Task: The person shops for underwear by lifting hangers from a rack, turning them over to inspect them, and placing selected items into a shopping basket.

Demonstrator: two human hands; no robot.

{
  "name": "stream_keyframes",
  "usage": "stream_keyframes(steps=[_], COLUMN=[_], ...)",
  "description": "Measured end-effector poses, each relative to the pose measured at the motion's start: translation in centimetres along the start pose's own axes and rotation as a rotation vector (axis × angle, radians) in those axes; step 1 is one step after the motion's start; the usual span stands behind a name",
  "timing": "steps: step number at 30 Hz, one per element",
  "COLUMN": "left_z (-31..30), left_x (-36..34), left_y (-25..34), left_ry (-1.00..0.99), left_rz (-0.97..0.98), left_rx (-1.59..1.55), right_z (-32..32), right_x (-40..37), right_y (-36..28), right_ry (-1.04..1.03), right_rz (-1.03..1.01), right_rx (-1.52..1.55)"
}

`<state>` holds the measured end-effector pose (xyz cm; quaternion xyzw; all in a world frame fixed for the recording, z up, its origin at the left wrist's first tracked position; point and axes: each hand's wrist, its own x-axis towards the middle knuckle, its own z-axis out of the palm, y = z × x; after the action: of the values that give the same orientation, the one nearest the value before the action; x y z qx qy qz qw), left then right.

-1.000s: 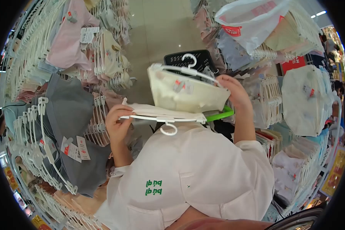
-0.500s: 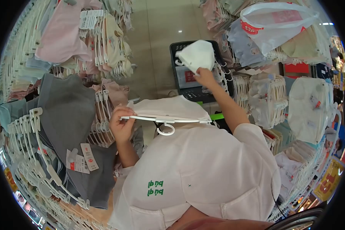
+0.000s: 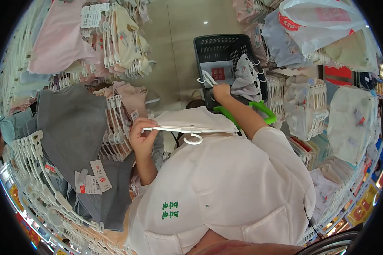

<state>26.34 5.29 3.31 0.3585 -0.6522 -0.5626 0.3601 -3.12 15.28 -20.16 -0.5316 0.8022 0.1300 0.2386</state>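
Observation:
My left hand (image 3: 142,137) is closed on one end of a white hanger (image 3: 193,138), which lies level in front of my chest with its hook toward me. Clipped along it is a pale cream garment (image 3: 189,114). My right hand (image 3: 221,91) reaches over the near left part of a black shopping basket (image 3: 202,42) and grips a second white hanger (image 3: 209,79). What hangs from that one is mostly hidden. Inside the basket are light grey garments (image 3: 245,80) on hangers along its right side and a grey package (image 3: 208,70) with a red label.
Green basket handles (image 3: 266,111) are folded out near my right forearm. Racks of grey trousers (image 3: 70,119) and pink clothing (image 3: 61,38) stand at left. At right are racks with white garments (image 3: 348,123) and a white plastic bag (image 3: 319,25). Tiled floor (image 3: 176,59) runs between.
My right hand has lowered the second hanger to the basket; its white garment, spread in view before, is now mostly out of sight. The left hand still holds its hanger.

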Motion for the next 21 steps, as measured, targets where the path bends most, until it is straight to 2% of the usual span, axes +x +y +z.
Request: stream_keyframes(steps=[2, 8, 10, 14, 16, 21], left_z=[0.2, 0.4, 0.4, 0.6, 0.9, 1.6], left_x=[-0.1, 0.0, 0.0, 0.2, 0.4, 1.0], left_y=[-0.1, 0.2, 0.0, -0.8, -0.9, -1.2], left_ry=[0.005, 0.009, 0.017, 0.0, -0.016, -0.029], left_rz=[-0.045, -0.11, -0.131, -0.12, -0.127, -0.162], left_rx=[-0.01, -0.001, -0.005, 0.006, 0.013, 0.002], right_z=[0.6, 1.2, 1.1, 1.6, 2.5, 2.7], right_x=[-0.1, 0.9, 1.3, 1.5, 2.1, 1.4], right_y=[-0.6, -1.4, -0.7, -0.5, -1.2, -2.1], right_ry=[0.057, 0.07, 0.002, 0.014, 0.01, -0.047], right_rz=[-0.035, 0.191, 0.128, 0.036, -0.028, -0.039], right_rx=[-0.091, -0.141, -0.14, -0.104, -0.207, -0.268])
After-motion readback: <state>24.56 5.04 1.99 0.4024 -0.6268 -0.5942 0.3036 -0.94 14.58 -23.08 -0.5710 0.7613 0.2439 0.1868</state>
